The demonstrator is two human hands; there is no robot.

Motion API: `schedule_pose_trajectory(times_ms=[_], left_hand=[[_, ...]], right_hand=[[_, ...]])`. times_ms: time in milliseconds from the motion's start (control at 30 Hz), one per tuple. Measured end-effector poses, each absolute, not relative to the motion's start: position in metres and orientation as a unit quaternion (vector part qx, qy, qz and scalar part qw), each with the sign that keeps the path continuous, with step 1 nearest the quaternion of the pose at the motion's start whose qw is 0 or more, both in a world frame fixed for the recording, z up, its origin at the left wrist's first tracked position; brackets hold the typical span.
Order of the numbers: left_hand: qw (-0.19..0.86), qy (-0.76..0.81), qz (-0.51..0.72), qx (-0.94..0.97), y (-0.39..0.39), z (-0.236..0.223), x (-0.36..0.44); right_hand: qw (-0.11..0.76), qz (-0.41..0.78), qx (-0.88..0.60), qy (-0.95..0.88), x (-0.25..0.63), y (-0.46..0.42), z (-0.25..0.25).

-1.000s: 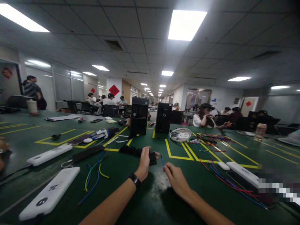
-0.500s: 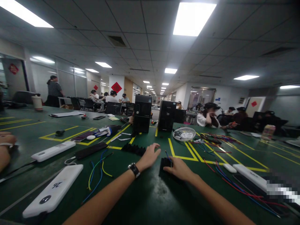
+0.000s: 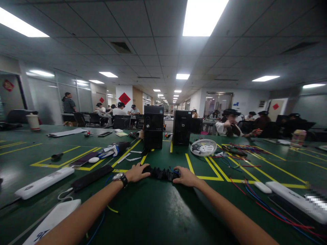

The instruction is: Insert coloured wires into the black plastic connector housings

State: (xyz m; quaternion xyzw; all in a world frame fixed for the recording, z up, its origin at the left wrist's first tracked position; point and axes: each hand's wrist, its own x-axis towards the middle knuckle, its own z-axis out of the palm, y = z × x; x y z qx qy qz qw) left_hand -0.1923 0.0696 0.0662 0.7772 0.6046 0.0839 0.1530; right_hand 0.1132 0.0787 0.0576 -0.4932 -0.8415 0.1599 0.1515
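A row of black ribbed blocks (image 3: 161, 173) lies across the green table (image 3: 166, 214) in front of me. At its left end my left hand (image 3: 138, 173) has thumb and fingers closed around the edge. My right hand (image 3: 186, 176) grips the opposite end, fingers over the top and thumb on the near side. Beside the right fingertips a short blue wire (image 3: 176, 169) sticks out of the blocks. The exact kind of the blocks is too dark to tell.
Two black computer towers (image 3: 153, 127) stand beyond the blocks. A white round basket (image 3: 203, 148) is to their right, near tangled wires (image 3: 242, 149). White power banks (image 3: 44, 182) and a black pouch (image 3: 92, 177) lie left. A co-worker (image 3: 230, 124) sits across the table.
The right hand has set the black block with its blue wire against the row. My left hand let go of that block and moved left to the row's end. The view has shifted slightly.
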Motion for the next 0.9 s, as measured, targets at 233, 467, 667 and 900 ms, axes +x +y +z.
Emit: schedule_pose_trajectory(times_ms=[233, 467, 667, 900], left_hand=[[0.129, 0.618, 0.111, 0.767, 0.074, 0.063, -0.098], [0.149, 0.573, 0.175, 0.787, 0.079, 0.063, 0.025], [0.16, 0.541, 0.149, 0.812, 0.085, 0.073, 0.038], [-0.047, 0.491, 0.272, 0.826, 0.098, 0.137, -0.034]], right_hand=[[0.138, 0.147, -0.533, -0.822, 0.198, 0.093, 0.066], [0.138, 0.143, -0.638, -0.744, 0.308, 0.079, 0.082], [0.223, 0.022, -0.687, -0.691, 0.319, 0.047, 0.115], [0.159, 0.076, -0.562, -0.809, 0.148, 0.011, 0.09]])
